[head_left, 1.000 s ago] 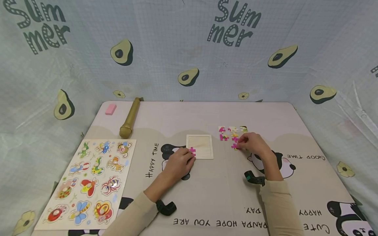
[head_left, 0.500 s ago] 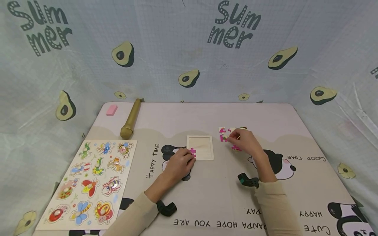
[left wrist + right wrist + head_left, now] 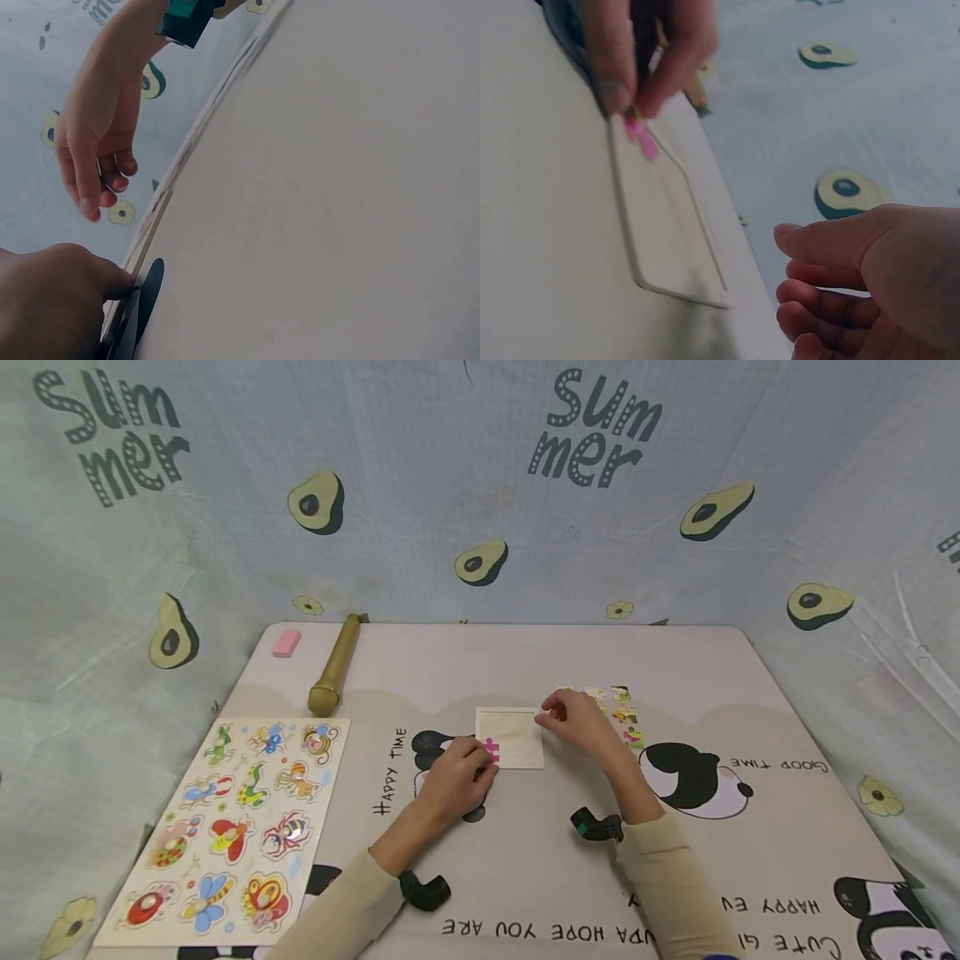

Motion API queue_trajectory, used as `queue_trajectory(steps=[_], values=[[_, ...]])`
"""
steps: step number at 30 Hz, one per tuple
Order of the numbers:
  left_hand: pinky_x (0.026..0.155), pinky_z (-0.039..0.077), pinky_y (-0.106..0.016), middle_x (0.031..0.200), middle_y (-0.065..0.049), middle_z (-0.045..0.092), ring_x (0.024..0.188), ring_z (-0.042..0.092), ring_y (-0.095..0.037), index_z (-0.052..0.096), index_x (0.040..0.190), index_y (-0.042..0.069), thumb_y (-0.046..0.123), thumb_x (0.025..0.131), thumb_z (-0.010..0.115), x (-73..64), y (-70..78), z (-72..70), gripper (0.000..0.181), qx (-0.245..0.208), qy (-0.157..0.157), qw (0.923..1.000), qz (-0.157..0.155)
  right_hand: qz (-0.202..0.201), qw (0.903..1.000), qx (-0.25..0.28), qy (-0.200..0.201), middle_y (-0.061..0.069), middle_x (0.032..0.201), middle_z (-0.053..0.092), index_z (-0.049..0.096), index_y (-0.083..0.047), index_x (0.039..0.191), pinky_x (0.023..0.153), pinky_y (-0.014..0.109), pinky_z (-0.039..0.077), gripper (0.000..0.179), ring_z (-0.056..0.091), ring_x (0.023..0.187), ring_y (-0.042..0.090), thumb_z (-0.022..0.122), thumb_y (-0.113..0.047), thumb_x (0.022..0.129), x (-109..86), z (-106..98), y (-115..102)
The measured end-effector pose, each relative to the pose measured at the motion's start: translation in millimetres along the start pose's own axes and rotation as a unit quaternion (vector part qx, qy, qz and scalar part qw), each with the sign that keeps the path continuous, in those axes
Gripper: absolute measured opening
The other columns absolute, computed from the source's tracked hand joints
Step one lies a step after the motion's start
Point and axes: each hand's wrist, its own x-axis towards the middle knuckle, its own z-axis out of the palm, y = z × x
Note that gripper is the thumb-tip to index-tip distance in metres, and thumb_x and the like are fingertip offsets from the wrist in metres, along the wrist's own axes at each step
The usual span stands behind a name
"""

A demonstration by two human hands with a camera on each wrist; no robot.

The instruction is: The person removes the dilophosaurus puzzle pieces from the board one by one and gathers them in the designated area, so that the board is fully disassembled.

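A small square wooden puzzle tray (image 3: pixel 521 739) lies mid-table, with a pink jigsaw piece (image 3: pixel 491 747) in its lower left corner. At that corner my left hand (image 3: pixel 456 777) grips the tray between thumb and fingers, its fingertips touching the piece. Just off the tray's right edge hovers my right hand (image 3: pixel 577 722); the right wrist view shows its fingers (image 3: pixel 829 304) loosely curled, with nothing visible between them. More jigsaw pieces (image 3: pixel 625 717) lie behind and right of this hand, which hides some of them. In the left wrist view the tray is seen nearly edge-on.
A board of insect pictures (image 3: pixel 247 827) covers the table's left side. Behind it lie a gold microphone (image 3: pixel 333 668) and a pink eraser-like block (image 3: pixel 287 643). A printed panda cloth (image 3: pixel 540 852) covers the table, and a hanging sheet (image 3: pixel 420 477) stands behind.
My right hand has moved left from over the loose pieces to the tray's right edge, uncovering pieces on the right. The left hand stays at the tray's corner.
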Motion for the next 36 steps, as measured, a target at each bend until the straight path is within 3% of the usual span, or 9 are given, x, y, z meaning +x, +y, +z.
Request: queue_trajectory(steps=[8, 14, 19, 23, 36], values=[[0.096, 0.055, -0.040, 0.118, -0.017, 0.065, 0.112, 0.064, -0.031, 0.071, 0.112, -0.002, 0.022, 0.080, 0.081, -0.7, -1.9, -0.6, 0.041, 0.016, -0.003, 0.9992, -0.038, -0.020, 0.9992, -0.011, -0.032, 0.007, 0.087, 0.063, 0.069, -0.001, 0.113, 0.068, 0.025, 0.047, 0.028, 0.055, 0.078, 0.016, 0.070, -0.022, 0.094, 1.2, 23.7, -14.3], [0.105, 0.050, -0.050, 0.126, -0.025, 0.065, 0.124, 0.061, -0.041, 0.065, 0.122, -0.009, 0.029, 0.081, 0.077, -0.8, -1.7, -1.6, 0.057, 0.040, -0.024, 0.9963, -0.072, -0.039, 0.9977, -0.027, -0.048, 0.008, 0.090, 0.065, 0.071, -0.002, 0.109, 0.074, 0.029, 0.050, 0.024, 0.056, 0.081, 0.016, 0.072, -0.020, 0.093, 1.5, 37.7, -22.1], [0.107, 0.046, -0.058, 0.129, -0.027, 0.065, 0.127, 0.058, -0.043, 0.064, 0.125, -0.009, 0.033, 0.084, 0.074, -0.6, -1.1, -2.2, 0.059, 0.049, -0.053, 0.9932, -0.092, -0.069, 0.9957, -0.035, -0.050, 0.008, 0.090, 0.064, 0.072, -0.001, 0.106, 0.077, 0.030, 0.051, 0.021, 0.057, 0.082, 0.016, 0.071, -0.016, 0.092, 2.3, 47.4, -23.1], [0.106, 0.046, -0.059, 0.126, -0.025, 0.067, 0.126, 0.060, -0.043, 0.067, 0.122, -0.007, 0.033, 0.084, 0.073, 0.0, -2.0, -1.3, 0.055, 0.053, -0.053, 0.9933, -0.088, -0.087, 0.9939, -0.038, -0.055, 0.008, 0.091, 0.065, 0.073, -0.001, 0.105, 0.077, 0.031, 0.052, 0.019, 0.058, 0.082, 0.016, 0.070, -0.014, 0.092, 1.3, 52.4, -23.5], [0.108, 0.045, -0.057, 0.126, -0.023, 0.068, 0.126, 0.060, -0.041, 0.069, 0.120, -0.005, 0.033, 0.085, 0.073, 0.0, -2.7, 0.1, 0.052, 0.034, -0.052, 0.9924, -0.107, -0.069, 0.9947, -0.029, -0.071, 0.006, 0.094, 0.061, 0.071, -0.004, 0.102, 0.078, 0.029, 0.050, 0.016, 0.055, 0.083, 0.015, 0.072, -0.017, 0.092, -2.6, 62.8, -29.6]])
